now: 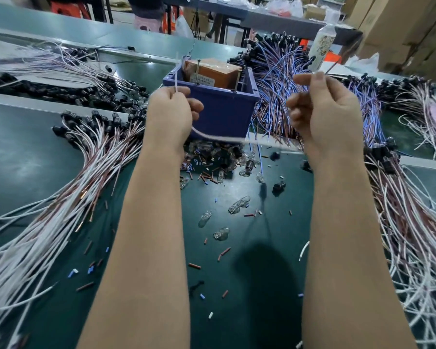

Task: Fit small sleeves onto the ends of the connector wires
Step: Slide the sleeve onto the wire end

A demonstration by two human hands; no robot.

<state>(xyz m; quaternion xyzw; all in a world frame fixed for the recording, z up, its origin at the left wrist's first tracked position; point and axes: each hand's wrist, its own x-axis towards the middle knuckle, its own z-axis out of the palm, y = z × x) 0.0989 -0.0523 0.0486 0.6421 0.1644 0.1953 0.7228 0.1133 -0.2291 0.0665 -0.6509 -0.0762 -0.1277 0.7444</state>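
One white wire (176,71) is in hand. The left hand (170,112) pinches it between thumb and curled fingers, just in front of the blue bin (224,114). One end of it stands up past the bin's near left corner, and the rest trails off as a blurred streak across the bin's front wall. The right hand (322,109) is raised before the bin's right corner, fingers curled, forefinger and thumb drawn close together.

Many small sleeves (194,266) in brown, blue and white lie scattered on the green bench top (23,152) on the near side of the bin, mixed with clear glass bulbs (238,205). An orange-brown box (212,73) sits inside the bin. Left of the bin fans a bundle of white and brown wires (93,152) tipped with black connectors. Blue and brown wires (282,79) pile against its right wall, with more white and brown ones (413,235) farther right. Beyond the bin, to the right, stands a bottle (322,44), then a second table (275,18) and cardboard cartons (400,26).

Motion blur smears the right fingertips, so I cannot tell whether they pinch anything. Print on the box's label is too small to read. Wire bundles on both sides run off the picture's edges.
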